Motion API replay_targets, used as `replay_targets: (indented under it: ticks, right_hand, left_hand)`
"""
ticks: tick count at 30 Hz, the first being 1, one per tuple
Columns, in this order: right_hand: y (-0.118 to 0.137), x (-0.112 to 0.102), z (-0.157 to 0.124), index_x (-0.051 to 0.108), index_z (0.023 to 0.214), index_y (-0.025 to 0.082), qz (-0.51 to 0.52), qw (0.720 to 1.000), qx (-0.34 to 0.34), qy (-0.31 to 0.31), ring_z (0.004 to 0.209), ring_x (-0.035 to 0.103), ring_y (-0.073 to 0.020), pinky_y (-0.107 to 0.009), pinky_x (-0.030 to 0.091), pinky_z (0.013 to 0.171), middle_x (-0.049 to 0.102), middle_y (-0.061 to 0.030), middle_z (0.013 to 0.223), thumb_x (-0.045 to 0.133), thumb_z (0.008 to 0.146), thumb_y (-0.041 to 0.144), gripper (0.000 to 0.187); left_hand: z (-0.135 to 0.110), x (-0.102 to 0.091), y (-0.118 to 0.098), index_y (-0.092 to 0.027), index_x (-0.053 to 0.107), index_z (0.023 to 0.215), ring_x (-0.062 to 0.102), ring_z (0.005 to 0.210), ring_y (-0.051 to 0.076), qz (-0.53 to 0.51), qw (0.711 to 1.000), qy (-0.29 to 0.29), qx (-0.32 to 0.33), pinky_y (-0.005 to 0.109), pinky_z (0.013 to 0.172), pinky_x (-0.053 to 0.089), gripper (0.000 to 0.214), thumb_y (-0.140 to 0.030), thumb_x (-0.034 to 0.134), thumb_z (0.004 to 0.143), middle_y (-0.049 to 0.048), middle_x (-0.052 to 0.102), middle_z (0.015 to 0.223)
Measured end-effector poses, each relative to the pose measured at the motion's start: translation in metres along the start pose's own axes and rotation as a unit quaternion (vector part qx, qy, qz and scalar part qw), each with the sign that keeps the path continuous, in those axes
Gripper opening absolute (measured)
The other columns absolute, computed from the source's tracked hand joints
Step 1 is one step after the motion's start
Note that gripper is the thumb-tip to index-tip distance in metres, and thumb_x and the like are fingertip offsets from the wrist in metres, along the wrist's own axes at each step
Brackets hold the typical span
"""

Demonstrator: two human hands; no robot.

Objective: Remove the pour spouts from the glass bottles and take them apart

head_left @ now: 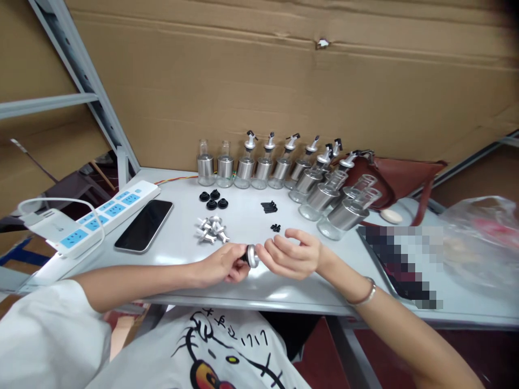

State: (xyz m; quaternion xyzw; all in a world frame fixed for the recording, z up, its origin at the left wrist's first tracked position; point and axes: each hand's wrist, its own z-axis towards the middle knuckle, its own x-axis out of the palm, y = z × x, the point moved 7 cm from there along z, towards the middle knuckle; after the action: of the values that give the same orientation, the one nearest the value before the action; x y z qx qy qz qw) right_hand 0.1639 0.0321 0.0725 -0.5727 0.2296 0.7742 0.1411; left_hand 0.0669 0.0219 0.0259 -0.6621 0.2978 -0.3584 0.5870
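Between my hands, over the table's front part, is a silver pourer spout with a black stopper (252, 256). My left hand (227, 263) is closed around its black stopper end. At the silver end, the thumb and fingertips of my right hand (292, 254) pinch together; whether a small part is between them is hidden. Beyond my left hand lies a heap of silver spout pieces (211, 229), with several black ridged stoppers (213, 200) behind it. Short black tubes (269, 207) and tiny black caps (275, 228) lie in small groups past my right hand.
Glass bottles with steel sleeves (264, 168) line the back and right, several topped with pourers. On the left are a phone (144, 226) and a power strip (109, 213). A brown bag (405, 178), a tablet-like panel (399, 265) and a plastic bag (482, 243) lie right.
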Motion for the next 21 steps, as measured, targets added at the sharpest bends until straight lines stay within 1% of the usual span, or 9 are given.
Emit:
replay_targets:
  ticks: [2,4,7,9,13,16,18,19,21]
  right_hand:
    - [-0.008,0.0,0.006,0.068,0.086,0.034,-0.009,1.0,0.017,-0.014,0.067,0.054,-0.0165,-0.032,0.039,0.057,0.066,-0.0009,0.071,0.046,0.092,0.026,0.024]
    - [-0.013,0.003,0.008,0.067,0.083,0.033,-0.035,0.999,0.017,-0.034,0.068,0.054,-0.0166,-0.033,0.039,0.06,0.064,-0.0012,0.069,0.044,0.092,0.025,0.026]
    - [-0.013,0.006,0.005,0.066,0.083,0.031,-0.095,0.994,-0.006,-0.057,0.071,0.054,-0.0169,-0.035,0.038,0.062,0.065,-0.0021,0.074,0.04,0.094,0.023,0.028]
    - [-0.008,0.004,0.001,0.064,0.085,0.029,-0.144,0.985,-0.033,-0.088,0.074,0.055,-0.0166,-0.035,0.037,0.064,0.066,-0.0028,0.08,0.037,0.095,0.018,0.031]
    - [0.004,-0.006,-0.004,0.06,0.087,0.023,-0.213,0.96,-0.086,-0.157,0.073,0.051,-0.0158,-0.034,0.034,0.067,0.064,-0.0039,0.081,0.036,0.096,0.015,0.027]
    - [0.006,-0.011,-0.001,0.058,0.084,0.021,-0.21,0.957,-0.089,-0.179,0.064,0.044,-0.0156,-0.033,0.031,0.064,0.057,-0.0025,0.07,0.037,0.097,0.024,0.025]
    - [0.008,-0.015,-0.001,0.057,0.081,0.02,-0.203,0.954,-0.092,-0.2,0.062,0.04,-0.0157,-0.032,0.029,0.061,0.053,-0.0019,0.066,0.039,0.097,0.03,0.026]
    - [0.01,-0.017,-0.002,0.056,0.08,0.02,-0.203,0.951,-0.097,-0.214,0.061,0.04,-0.0158,-0.032,0.028,0.06,0.052,-0.002,0.065,0.039,0.097,0.031,0.027]
    - [0.014,-0.019,-0.004,0.055,0.076,0.019,-0.201,0.944,-0.104,-0.24,0.06,0.038,-0.016,-0.031,0.028,0.058,0.05,-0.0025,0.063,0.037,0.098,0.034,0.032]
  left_hand:
    - [0.001,-0.001,0.004,-0.022,0.024,0.051,0.018,0.037,0.008,-0.036,0.999,0.001,-0.015,0.025,0.042,0.017,0.054,-0.061,0.026,0.088,-0.0069,0.021,0.035]
    - [0.003,-0.007,0.01,-0.022,0.023,0.052,0.02,0.035,0.007,-0.065,0.997,-0.026,-0.026,0.025,0.042,0.02,0.049,-0.053,0.025,0.09,-0.0061,0.025,0.033]
    - [0.007,-0.016,0.018,-0.02,0.039,0.061,0.031,0.033,0.008,-0.071,0.995,-0.067,-0.028,0.023,0.04,0.025,0.043,-0.051,0.031,0.089,-0.0032,0.046,0.041]
    - [0.009,-0.019,0.02,-0.017,0.048,0.069,0.038,0.033,0.007,-0.061,0.995,-0.076,-0.024,0.022,0.04,0.028,0.04,-0.051,0.038,0.088,0.0,0.057,0.05]
    - [0.011,-0.026,0.013,-0.015,0.051,0.07,0.039,0.034,0.006,-0.026,0.994,-0.108,-0.011,0.02,0.038,0.026,0.04,-0.053,0.045,0.084,0.0006,0.059,0.052]
    - [0.011,-0.03,0.0,-0.017,0.048,0.066,0.035,0.031,0.005,0.051,0.992,-0.115,-0.012,0.02,0.036,0.023,0.041,-0.053,0.042,0.084,-0.0016,0.055,0.047]
    - [0.01,-0.032,-0.013,-0.017,0.049,0.067,0.035,0.033,0.006,0.147,0.983,-0.112,0.009,0.02,0.038,0.025,0.035,-0.047,0.041,0.085,-0.0019,0.057,0.05]
    - [0.01,-0.034,-0.021,-0.018,0.049,0.067,0.037,0.035,0.007,0.211,0.97,-0.113,0.033,0.02,0.04,0.028,0.031,-0.042,0.042,0.085,-0.0015,0.058,0.051]
    - [0.008,-0.036,-0.04,-0.019,0.051,0.065,0.041,0.043,0.009,0.346,0.924,-0.128,0.103,0.022,0.047,0.033,0.025,-0.036,0.044,0.081,-0.0007,0.058,0.053]
